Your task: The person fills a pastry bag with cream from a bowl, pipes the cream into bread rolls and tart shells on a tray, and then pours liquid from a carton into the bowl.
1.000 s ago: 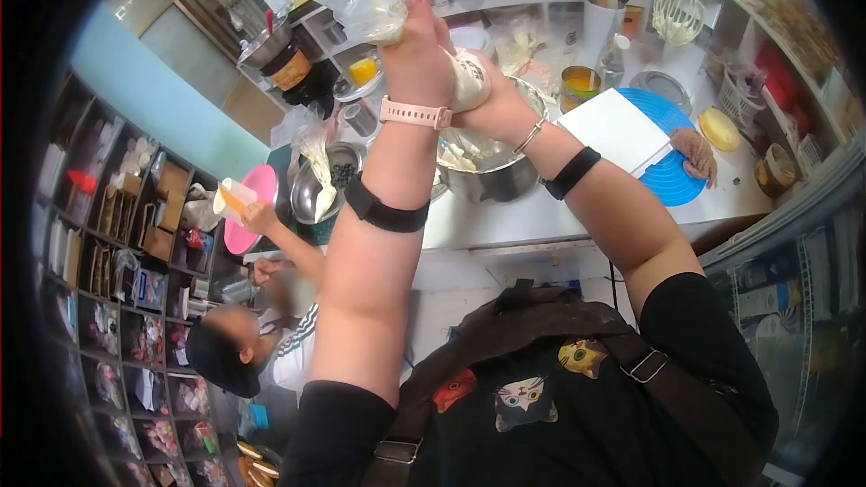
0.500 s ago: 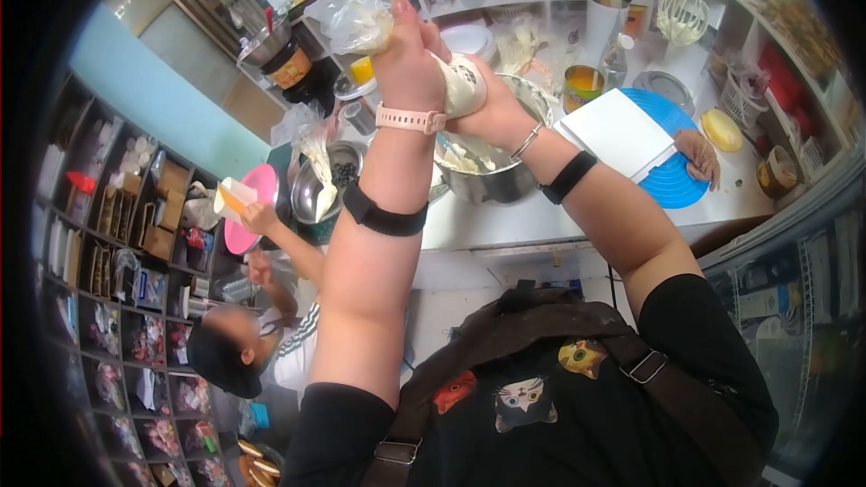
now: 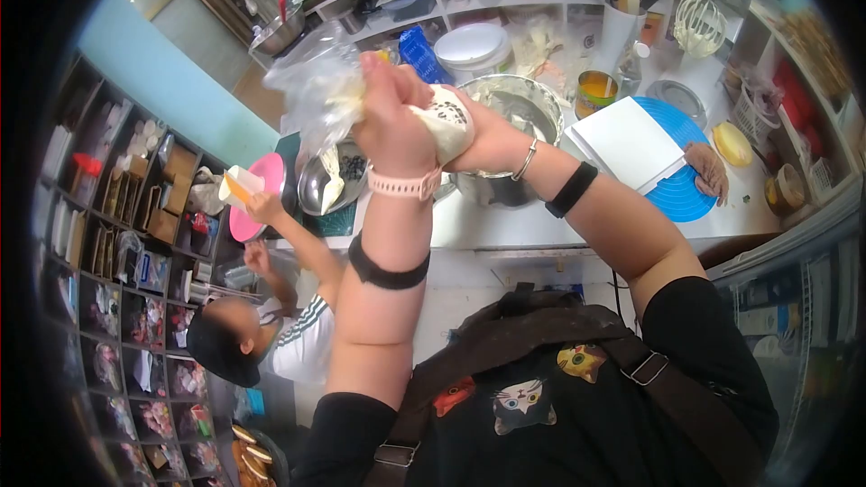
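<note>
A plastic piping bag filled with pale cream is between my hands. My left hand is wrapped round its upper part, and the loose clear plastic end spreads out to the left. My right hand grips the filled part from the right side. Just behind my right wrist stands a metal mixing bowl with cream smeared inside. Left of my hands a smaller metal bowl holds dark berries and a second cream-filled bag.
A white square board lies on a blue round mat, with a crumpled brown glove at its edge. An open can and white tub stand behind. At left, another person holds something pale beside a pink disc.
Both my hands have moved down and slightly left with the bag, and its loose plastic end has spread wider. A blue packet behind them now shows.
</note>
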Available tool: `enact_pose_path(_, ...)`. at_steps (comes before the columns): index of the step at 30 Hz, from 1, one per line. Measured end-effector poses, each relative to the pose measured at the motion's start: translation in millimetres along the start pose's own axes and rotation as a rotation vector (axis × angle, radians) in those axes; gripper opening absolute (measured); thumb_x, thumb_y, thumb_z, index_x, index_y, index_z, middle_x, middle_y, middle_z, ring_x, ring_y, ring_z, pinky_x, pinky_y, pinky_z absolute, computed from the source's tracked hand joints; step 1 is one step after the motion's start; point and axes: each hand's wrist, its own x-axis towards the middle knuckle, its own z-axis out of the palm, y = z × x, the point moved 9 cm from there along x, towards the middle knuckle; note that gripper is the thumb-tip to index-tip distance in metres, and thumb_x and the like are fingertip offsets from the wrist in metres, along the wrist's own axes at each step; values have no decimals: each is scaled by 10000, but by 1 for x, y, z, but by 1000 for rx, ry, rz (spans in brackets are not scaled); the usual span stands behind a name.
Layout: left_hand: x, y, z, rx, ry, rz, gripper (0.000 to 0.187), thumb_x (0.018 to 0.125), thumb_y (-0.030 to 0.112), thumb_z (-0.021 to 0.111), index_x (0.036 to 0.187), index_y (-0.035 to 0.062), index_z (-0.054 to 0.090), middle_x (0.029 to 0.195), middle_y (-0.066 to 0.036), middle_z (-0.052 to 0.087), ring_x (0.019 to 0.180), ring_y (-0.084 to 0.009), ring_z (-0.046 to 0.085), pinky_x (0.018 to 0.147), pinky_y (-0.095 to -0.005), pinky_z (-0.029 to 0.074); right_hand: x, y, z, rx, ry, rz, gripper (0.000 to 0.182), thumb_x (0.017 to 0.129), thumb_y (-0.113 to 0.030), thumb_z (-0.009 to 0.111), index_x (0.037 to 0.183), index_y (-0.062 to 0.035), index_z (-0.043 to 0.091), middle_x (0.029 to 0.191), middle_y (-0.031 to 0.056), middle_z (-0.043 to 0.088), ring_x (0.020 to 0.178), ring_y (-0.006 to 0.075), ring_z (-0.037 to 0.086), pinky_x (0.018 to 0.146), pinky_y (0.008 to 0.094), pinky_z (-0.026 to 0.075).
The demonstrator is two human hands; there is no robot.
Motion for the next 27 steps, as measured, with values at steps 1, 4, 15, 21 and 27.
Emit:
enact_pose_path(1, -4, 13, 2, 4, -37, 76, 448, 980, 311, 378, 582, 111, 331, 510, -3, 291, 487, -126, 274, 512, -280, 278, 2, -4, 8, 59, -77, -13, 920, 546, -108, 860, 1315, -88, 355, 1216, 61, 512, 1117, 158, 494, 967, 311, 410)
enact_pose_path(4, -16, 52, 5, 43, -142, 259, 392, 986, 286, 349, 646, 93, 341, 525, -1, 310, 485, -111, 277, 522, -254, 299, 5, -36, 24, 138, -227, -73, 932, 557, -110, 859, 1332, -85, 343, 1250, 50, 492, 1133, 145, 479, 989, 302, 392)
enact_pose_path(15, -70, 69, -58, 339, 203, -156, 277, 899, 221, 571, 1041, -15, 600, 1062, -90, 606, 974, -154, 554, 881, -278, 432, -10, -102, 87, -134, -128, -288, 766, 614, -10, 761, 1279, -55, 385, 1140, 79, 545, 1069, 207, 526, 940, 320, 421)
enact_pose_path(21, -181, 118, -134, 521, 228, -304, 352, 964, 249, 454, 679, 59, 537, 584, -7, 532, 607, -106, 498, 681, -252, 440, -130, -9, 236, 742, -937, 469, 960, 565, -98, 842, 1335, -50, 270, 1258, 100, 450, 1113, 220, 495, 940, 353, 430)
enact_pose_path(27, -296, 232, -187, 1105, 417, -200, 408, 726, 243, 748, 1039, 40, 581, 922, -104, 618, 865, -219, 595, 821, -332, 464, -228, -3, 389, 958, -1003, 595, 802, 587, -116, 829, 1230, -53, 354, 1155, 86, 487, 1040, 214, 509, 896, 357, 440)
